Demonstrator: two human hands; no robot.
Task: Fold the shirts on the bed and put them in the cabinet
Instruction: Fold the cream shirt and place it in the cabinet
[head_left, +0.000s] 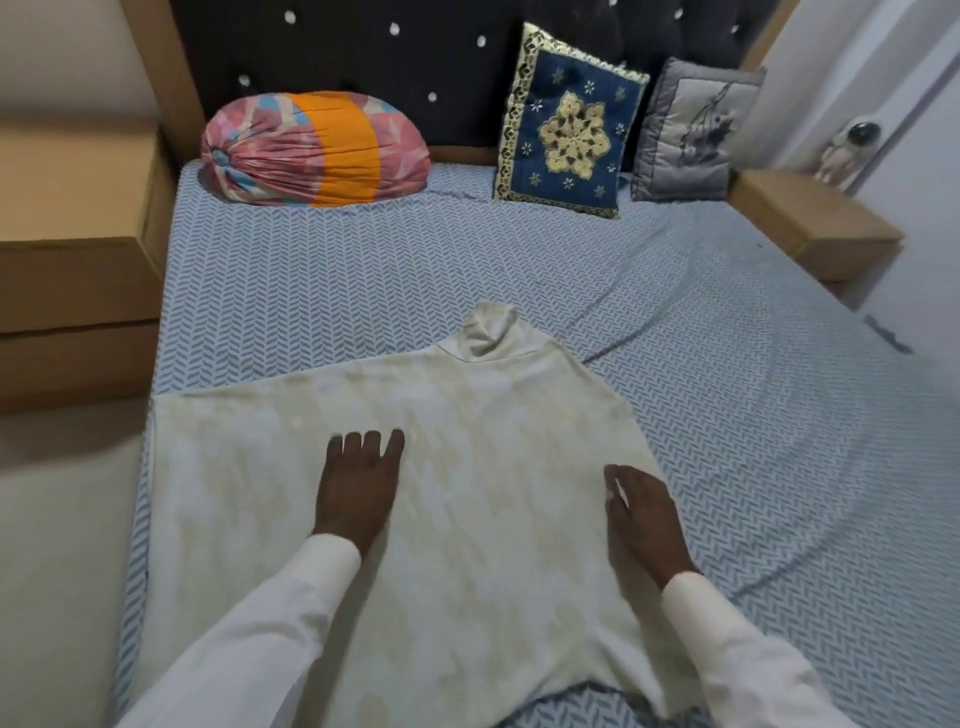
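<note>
A cream shirt (467, 415) with a faint yellow pattern lies spread flat on the near part of the bed (753, 415), its collar pointing towards the headboard. My left hand (358, 488) rests palm down on the middle of the shirt, fingers together and extended. Along the shirt's right edge my right hand (644, 519) lies flat, fingers stretched out. Neither hand grips the cloth. Both arms wear white sleeves. No cabinet is in view.
A pink and orange bolster (311, 148), a blue embroidered cushion (566, 124) and a grey cushion (691, 130) lean at the dark headboard. Wooden side units stand at the left (78, 260) and right (815, 218). A small white figure (852, 145) stands on the right unit.
</note>
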